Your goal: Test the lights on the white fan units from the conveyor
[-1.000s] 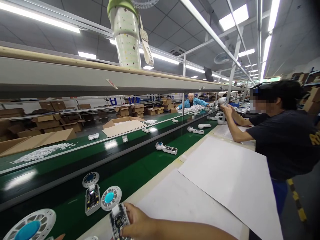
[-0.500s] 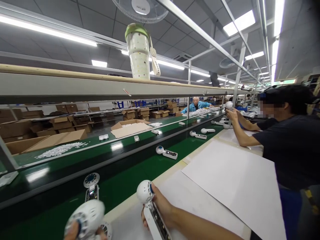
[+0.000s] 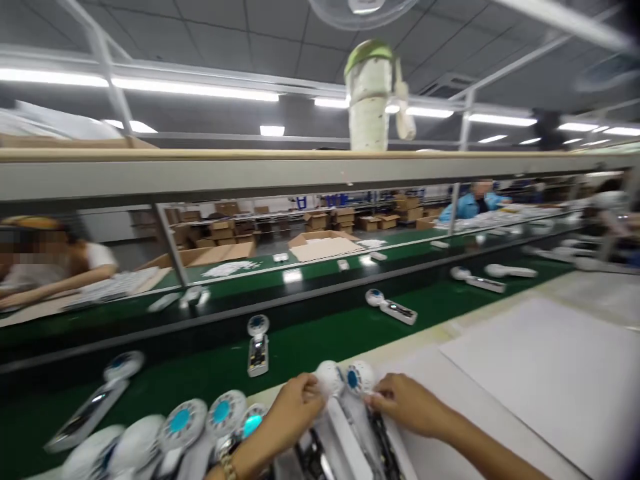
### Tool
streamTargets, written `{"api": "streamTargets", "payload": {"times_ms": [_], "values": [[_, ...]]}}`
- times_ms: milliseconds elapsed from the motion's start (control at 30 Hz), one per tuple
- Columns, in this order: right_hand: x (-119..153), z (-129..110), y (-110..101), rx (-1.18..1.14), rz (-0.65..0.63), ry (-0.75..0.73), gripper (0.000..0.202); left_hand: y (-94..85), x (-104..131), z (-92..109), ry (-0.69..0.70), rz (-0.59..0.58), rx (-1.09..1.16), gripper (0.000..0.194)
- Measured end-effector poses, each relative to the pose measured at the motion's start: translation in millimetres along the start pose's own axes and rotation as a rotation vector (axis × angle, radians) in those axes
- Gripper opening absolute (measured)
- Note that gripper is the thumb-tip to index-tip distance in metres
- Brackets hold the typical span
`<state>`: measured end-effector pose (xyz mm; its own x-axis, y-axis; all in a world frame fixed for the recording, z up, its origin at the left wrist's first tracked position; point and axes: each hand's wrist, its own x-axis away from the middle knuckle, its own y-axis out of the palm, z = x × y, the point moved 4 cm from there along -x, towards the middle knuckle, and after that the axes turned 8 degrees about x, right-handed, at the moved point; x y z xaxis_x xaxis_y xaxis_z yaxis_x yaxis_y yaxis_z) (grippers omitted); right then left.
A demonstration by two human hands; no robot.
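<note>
Two white handheld devices with round heads lie side by side at the bottom centre. My left hand point(image 3: 300, 403) has its fingers closed at the round head of the left device point(image 3: 329, 379). The right device point(image 3: 360, 379) shows a blue disc and an open handle with dark inner parts; my right hand point(image 3: 400, 403) pinches it just under the head. A row of similar devices point(image 3: 183, 424) with blue discs lies left of my hands, partly hidden by my left forearm.
On the green conveyor belt point(image 3: 320, 333) several more devices are spread out. White sheets point(image 3: 545, 360) cover the worktop at the right. A shelf point(image 3: 250, 175) carrying a green-lidded cup point(image 3: 369, 100) crosses above. People sit at the far left, beyond the belt and at the far right.
The view has swung left. My hands, apart before with a device in each, are now close together at two side-by-side devices. The row of devices at the lower left has come into view.
</note>
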<state>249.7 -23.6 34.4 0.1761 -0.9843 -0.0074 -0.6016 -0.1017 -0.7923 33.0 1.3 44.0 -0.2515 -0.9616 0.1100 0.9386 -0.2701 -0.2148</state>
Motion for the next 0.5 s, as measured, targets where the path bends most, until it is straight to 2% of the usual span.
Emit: {"api": "streamTargets", "payload": {"times_ms": [67, 100, 167, 233, 300, 367, 433, 500], "values": [[-19, -4, -7, 0.191, 0.075, 0.043, 0.047, -42.8, 3, 14, 0.092, 0.071, -0.033, 0.013], [-32, -8, -9, 0.227, 0.114, 0.055, 0.046, -70.4, 1, 19, 0.112, 0.152, -0.05, 0.007], [-64, -20, -10, 0.216, 0.146, 0.046, 0.042, -133.3, -6, 24, 0.105, 0.34, -0.111, 0.003], [-99, -36, -3, 0.167, 0.105, 0.006, 0.04, -199.9, -9, 18, 0.052, 0.55, -0.201, 0.007], [-131, -55, 13, 0.139, 0.02, -0.039, 0.041, -260.4, -3, 3, -0.038, 0.724, -0.268, 0.007], [-159, -78, 36, 0.115, -0.057, -0.083, 0.04, -311.0, 12, -17, -0.146, 0.873, -0.308, 0.013], [-180, -107, 64, 0.081, -0.138, -0.105, 0.038, -351.8, 31, -36, -0.241, 0.988, -0.319, 0.02], [-194, -139, 93, 0.039, -0.214, -0.11, 0.039, -384.5, 47, -51, -0.296, 1.042, -0.297, 0.024]]}}
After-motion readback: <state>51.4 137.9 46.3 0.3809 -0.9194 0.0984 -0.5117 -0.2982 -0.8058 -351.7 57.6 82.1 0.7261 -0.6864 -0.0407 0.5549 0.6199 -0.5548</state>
